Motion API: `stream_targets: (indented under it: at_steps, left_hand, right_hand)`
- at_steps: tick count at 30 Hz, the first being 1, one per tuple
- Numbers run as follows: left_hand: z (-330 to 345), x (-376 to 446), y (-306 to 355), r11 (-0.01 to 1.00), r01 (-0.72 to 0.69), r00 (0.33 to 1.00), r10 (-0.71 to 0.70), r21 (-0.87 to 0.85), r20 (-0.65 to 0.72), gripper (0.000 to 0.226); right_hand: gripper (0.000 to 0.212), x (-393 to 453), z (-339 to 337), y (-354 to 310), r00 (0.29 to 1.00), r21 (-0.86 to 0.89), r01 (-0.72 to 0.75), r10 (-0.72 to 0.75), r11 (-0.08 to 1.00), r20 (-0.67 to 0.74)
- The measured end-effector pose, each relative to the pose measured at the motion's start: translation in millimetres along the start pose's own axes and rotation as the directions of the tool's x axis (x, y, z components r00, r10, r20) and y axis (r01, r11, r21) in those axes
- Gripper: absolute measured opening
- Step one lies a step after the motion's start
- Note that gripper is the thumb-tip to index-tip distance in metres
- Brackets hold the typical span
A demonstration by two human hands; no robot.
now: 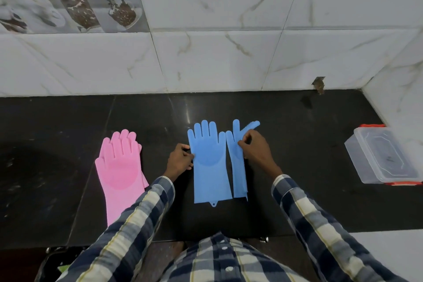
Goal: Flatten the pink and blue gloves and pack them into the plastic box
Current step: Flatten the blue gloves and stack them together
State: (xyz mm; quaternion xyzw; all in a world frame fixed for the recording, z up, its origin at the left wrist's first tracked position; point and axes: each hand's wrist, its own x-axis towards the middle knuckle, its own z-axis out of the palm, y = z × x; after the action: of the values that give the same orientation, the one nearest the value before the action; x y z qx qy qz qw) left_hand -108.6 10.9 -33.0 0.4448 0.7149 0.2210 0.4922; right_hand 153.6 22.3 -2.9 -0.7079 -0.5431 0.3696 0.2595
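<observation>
Two pink gloves lie stacked flat on the black counter at the left, fingers pointing to the wall. A blue glove lies flat at the centre; my left hand pinches its left edge near the palm. Right beside it a second blue glove is folded narrow lengthwise, and my right hand grips its palm area with thumb and fingers. The clear plastic box with red clips stands at the far right of the counter, its lid on.
The black counter meets a white marble-tiled wall at the back and at the right corner. A dark object sits below the counter's front edge at the lower left.
</observation>
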Motion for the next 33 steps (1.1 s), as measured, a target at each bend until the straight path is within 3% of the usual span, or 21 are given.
stream_targets:
  at_steps: [4, 6, 10, 13, 19, 21, 23, 29, 33]
  left_hand:
    - [-6.6, 1.2, -2.9, 0.997, 0.014, 1.0, -0.012, -0.082, 0.028, 0.035]
    - [-9.5, 1.9, -3.8, 0.989, 0.025, 0.999, -0.019, -0.148, 0.038, 0.033]
    - [-16.6, 3.9, -5.7, 0.969, 0.046, 0.996, -0.025, -0.245, 0.086, 0.043]
    - [-22.0, 6.3, -8.9, 0.975, 0.019, 0.996, 0.002, -0.221, 0.094, 0.043]
    - [-21.1, 7.2, -8.2, 0.994, -0.111, 0.992, 0.111, -0.008, 0.052, 0.031]
    - [-22.4, 0.8, -12.5, 0.986, -0.146, 0.989, 0.145, 0.08, 0.018, 0.033]
    - [-8.2, 2.8, -9.1, 0.966, -0.196, 0.98, 0.187, 0.17, 0.072, 0.038]
    - [-18.1, 6.5, -6.9, 0.959, -0.257, 0.965, 0.261, 0.115, -0.015, 0.03]
    - [-16.2, 6.9, -6.6, 0.935, -0.299, 0.95, 0.311, 0.192, -0.033, 0.028]
  right_hand:
    - [0.015, -9.0, 37.9, -42.6, 0.98, -0.066, 0.197, -0.196, 0.978, 0.023]
    - [0.015, -14.2, 63.1, -58.7, 0.958, -0.122, 0.276, -0.263, 0.953, 0.117]
    - [0.028, -21.7, 109.3, -66.6, 0.904, -0.4, 0.369, -0.226, 0.839, 0.362]
    - [0.029, -26.6, 123.3, -55.2, 0.9, -0.459, 0.38, -0.207, 0.803, 0.383]
    - [0.023, -25.7, 103.7, -33.1, 0.965, -0.437, 0.249, -0.184, 0.864, 0.184]
    - [0.026, -26.3, 96.0, -28.8, 0.983, -0.403, 0.177, -0.14, 0.898, 0.119]
    - [0.031, -24.3, 82.9, -9.3, 1.0, -0.344, 0.003, 0.005, 0.939, 0.02]
    - [0.027, -14.0, 78.5, -6.1, 0.996, -0.257, -0.051, 0.067, 0.965, 0.053]
    - [0.021, -13.9, 80.0, 0.1, 0.996, -0.191, -0.083, 0.088, 0.978, 0.021]
